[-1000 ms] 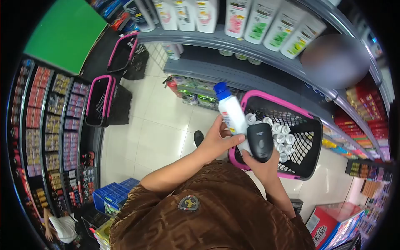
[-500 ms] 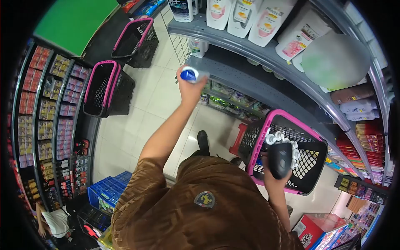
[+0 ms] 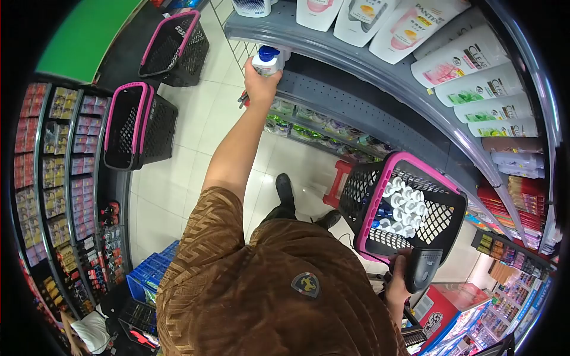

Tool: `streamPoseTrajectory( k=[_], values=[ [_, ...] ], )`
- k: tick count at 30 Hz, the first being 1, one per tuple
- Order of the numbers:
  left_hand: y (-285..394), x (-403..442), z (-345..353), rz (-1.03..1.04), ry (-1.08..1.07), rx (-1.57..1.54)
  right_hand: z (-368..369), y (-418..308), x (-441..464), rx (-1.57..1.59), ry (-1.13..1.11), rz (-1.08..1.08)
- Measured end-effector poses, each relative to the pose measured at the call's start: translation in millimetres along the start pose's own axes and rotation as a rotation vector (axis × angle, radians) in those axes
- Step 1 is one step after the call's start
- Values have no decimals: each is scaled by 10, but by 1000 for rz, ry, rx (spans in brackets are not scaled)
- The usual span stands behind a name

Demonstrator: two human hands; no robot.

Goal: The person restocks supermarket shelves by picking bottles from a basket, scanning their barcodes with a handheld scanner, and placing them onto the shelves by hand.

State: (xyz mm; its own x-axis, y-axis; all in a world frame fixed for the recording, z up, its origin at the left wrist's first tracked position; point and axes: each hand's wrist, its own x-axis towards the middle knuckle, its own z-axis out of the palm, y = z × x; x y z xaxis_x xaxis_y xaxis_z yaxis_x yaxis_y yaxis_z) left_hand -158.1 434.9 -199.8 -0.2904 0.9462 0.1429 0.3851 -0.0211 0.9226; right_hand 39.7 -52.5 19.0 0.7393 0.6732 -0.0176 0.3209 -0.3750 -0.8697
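In my left hand (image 3: pixel 261 88) is a white bottle with a blue pump top (image 3: pixel 268 54), upright at the left end of the lower grey shelf (image 3: pixel 332 89). My fingers are wrapped round its body. Another pale bottle seems to stand just behind it, mostly hidden. My right hand (image 3: pixel 399 282) grips a black handheld barcode scanner (image 3: pixel 424 270), beside the near edge of a black basket with a pink rim (image 3: pixel 369 225). Inside that basket lie several bottles with white pump tops (image 3: pixel 407 207), and some blue ones among them.
Shampoo bottles (image 3: pixel 415 26) line the upper shelf, with packaged goods below. Two more black baskets (image 3: pixel 155 133) with pink handles stand on the tiled floor at left. A red stool (image 3: pixel 338 183) is beside the full basket. Someone in a white top (image 3: pixel 92 332) is at lower left.
My left hand has moved up and forward with the pump bottle to the shelf end. My right hand has drawn the scanner back from over the basket, uncovering the bottles inside.
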Motion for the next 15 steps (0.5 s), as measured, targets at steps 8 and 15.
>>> streamPoseTrajectory(
  k=[8, 15],
  values=[
    [-176, 123, 95, 77, -2, 49, 23, 42, 46, -93, -127, -22],
    [-266, 146, 17, -76, -183, 100, 85, 78, 62, -128, -135, -51]
  ],
)
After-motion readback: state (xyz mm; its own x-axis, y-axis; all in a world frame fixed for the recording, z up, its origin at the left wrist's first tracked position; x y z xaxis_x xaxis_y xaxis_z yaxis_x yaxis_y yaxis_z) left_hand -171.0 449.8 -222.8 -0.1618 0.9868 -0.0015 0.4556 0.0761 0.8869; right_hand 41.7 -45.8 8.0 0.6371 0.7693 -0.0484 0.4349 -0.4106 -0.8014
